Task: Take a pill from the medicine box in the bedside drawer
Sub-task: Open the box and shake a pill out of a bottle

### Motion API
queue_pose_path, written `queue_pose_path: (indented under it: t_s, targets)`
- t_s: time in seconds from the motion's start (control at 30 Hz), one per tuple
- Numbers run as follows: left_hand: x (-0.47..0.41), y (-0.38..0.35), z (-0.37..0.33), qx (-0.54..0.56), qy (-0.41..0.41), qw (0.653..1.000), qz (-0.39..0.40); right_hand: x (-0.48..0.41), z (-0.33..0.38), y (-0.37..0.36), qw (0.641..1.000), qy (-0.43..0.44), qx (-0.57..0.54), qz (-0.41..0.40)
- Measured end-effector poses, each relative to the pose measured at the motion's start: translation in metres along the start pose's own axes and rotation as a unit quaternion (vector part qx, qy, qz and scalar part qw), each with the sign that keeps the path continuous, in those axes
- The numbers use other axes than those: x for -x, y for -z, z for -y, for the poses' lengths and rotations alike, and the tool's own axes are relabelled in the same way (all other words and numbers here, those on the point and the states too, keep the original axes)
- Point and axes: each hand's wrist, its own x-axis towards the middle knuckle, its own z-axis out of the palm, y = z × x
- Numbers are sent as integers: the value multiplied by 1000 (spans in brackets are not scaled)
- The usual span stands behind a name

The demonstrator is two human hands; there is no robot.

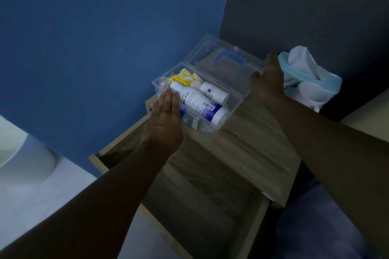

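— Blue wall [84,38] on the left, dark grey wall [305,6] on the right, wooden nightstand [248,149] in the corner. Light is dim. What sits on top?

— Clear box [233,109] with its lid [221,63] swung back toward the walls. A blue handle [228,59] shows through the lid. The drawer [200,195] below is pulled out; its floor looks bare.

— Contents of the box?

— Large white bottle [200,103] with a blue base, lying on its side. A smaller white bottle [213,91] lies just behind it. Yellow packets [183,76] are at the far end, and something round and pink [195,84] is between them and the bottles. No loose pill can be made out.

— Hands?

— Left hand [164,118] is flat, fingers [168,99] straight and together, pressed on the box's near-left rim, tips touching the big bottle's neck. It grips nothing. Right hand [268,78] is at the lid's right edge, fingers curled on it; how firmly, cannot tell.

— Anything beside the box?

— Pale blue bag [330,82] to the right, just behind the right hand, with white cloth [301,61] and a white cup [313,92] in it.
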Motion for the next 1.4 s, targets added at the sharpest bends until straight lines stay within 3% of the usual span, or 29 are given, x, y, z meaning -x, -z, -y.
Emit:
queue_pose_path:
  t_s: [0.13,0.27,0.33,0.5,0.77,0.93,1.1,1.3,1.4]
  targets:
    - [0,1,0,1,-1,1000,2,14,28,-1,992,124,-16,-11]
    - [1,1,2,11,-7,1000,6,21,64,-13,951,289,-12,110]
    - [2,1,3,2,-13,1000,6,21,75,-23,929,329,22,169]
    - [1,2,3,-4,-16,1000,6,14,82,-43,905,301,117,276]
    - [1,2,2,-1,-24,1000,1,6,85,-50,887,318,107,316]
    - [1,0,3,7,-20,1000,11,6,84,-53,892,325,102,297]
    - [1,2,4,18,-18,1000,14,14,79,-47,920,297,45,251]
    - [-7,14,-4,13,26,998,59,36,68,-6,932,309,10,187]
    - [-7,23,-16,11,7,998,60,50,61,23,938,300,-14,171]
